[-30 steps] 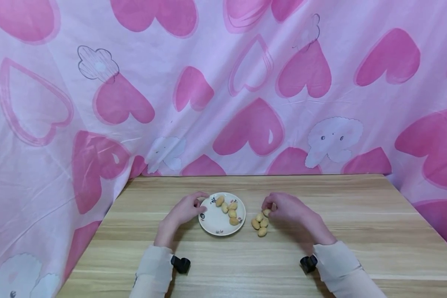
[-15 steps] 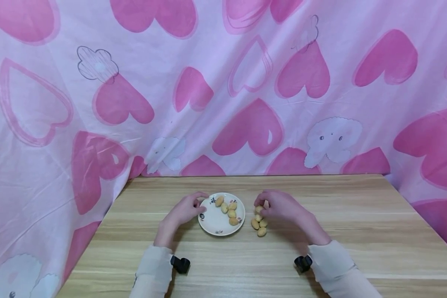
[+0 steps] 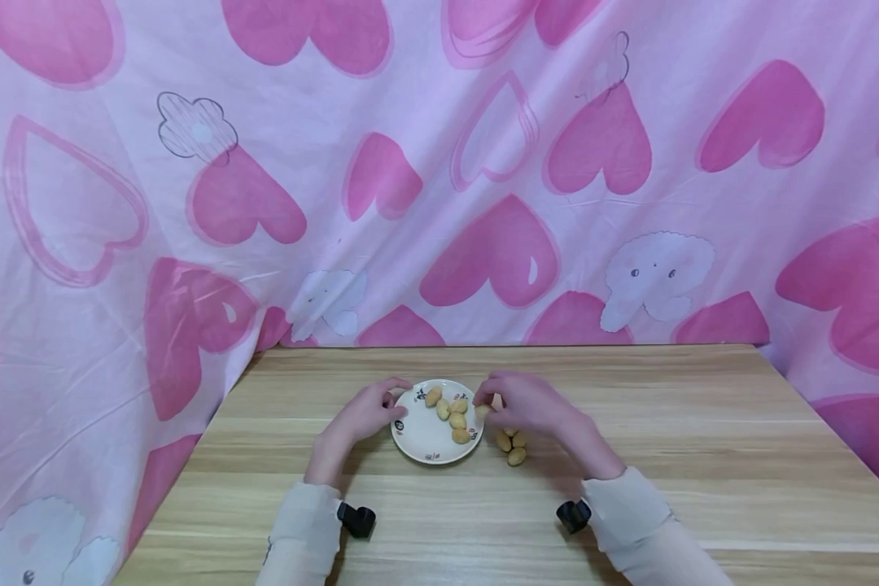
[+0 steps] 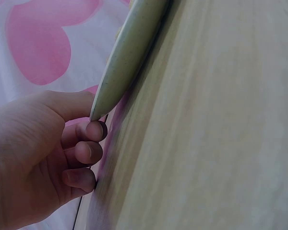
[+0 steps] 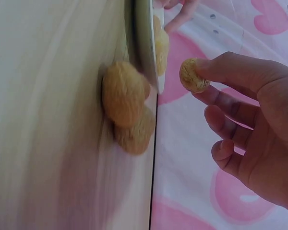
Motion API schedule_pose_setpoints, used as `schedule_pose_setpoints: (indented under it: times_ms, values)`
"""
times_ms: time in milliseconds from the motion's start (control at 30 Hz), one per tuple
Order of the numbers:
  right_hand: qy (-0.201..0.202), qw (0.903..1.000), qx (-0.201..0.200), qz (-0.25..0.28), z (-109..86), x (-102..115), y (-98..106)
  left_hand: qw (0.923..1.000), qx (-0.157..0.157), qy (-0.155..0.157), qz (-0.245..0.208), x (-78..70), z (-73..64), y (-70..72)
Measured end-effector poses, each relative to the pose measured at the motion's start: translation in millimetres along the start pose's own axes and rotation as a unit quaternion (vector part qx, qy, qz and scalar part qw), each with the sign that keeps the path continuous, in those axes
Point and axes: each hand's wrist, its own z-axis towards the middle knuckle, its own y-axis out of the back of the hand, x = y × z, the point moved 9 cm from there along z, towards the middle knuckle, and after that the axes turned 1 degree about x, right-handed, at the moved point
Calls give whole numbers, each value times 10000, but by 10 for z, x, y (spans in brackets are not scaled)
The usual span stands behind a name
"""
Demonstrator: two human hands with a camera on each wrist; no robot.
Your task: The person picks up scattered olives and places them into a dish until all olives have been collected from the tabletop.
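A white plate [image 3: 419, 439] with small printed marks around its edge lies on the wooden table. On its far and right parts rest several tan, wrinkled walnuts [image 3: 443, 409]. My left hand [image 3: 361, 413] pinches the plate's left rim, thumb and index finger at the edge in the left wrist view. Between thumb and fingertips, my right hand [image 3: 533, 405] holds one walnut [image 5: 194, 76] at the plate's right edge, raised off the table. Partly covered by that hand, more loose walnuts [image 3: 515, 456] lie on the table right of the plate.
The wooden table [image 3: 703, 456] runs back to a pink heart-patterned cloth [image 3: 483, 244] that hangs behind and along the sides. Black wrist cameras [image 3: 356, 519] sit at both sleeve cuffs.
My right hand has picked a walnut from the far end of the loose group and carried it left to the plate's edge. The left hand and the plate stay in place.
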Motion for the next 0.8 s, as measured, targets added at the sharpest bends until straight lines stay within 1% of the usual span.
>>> schedule_pose_setpoints:
  times_ms: [133, 267, 367, 533, 667, 800]
  values:
    - [113, 9999, -14, -28, 55, 73, -31, 10000, 14, 67, -30, 7, -1, -4]
    - [138, 9998, 16, 134, 103, 142, -68, 9999, 3, 128, -40, 12, -4, -3]
    - [185, 9996, 60, 204, 141, 198, -104, 9999, 8, 122, -10, 12, -1, -3]
    - [366, 9992, 125, 106, 214, 304, -175, 10000, -9, 19, 37, 2, 7, -2]
    - [342, 9991, 255, 58, 270, 351, -247, 10000, -12, -35, 38, 3, 13, -2]
    - [331, 9986, 406, 56, 321, 382, -318, 10000, -1, 23, 20, 22, 17, -2]
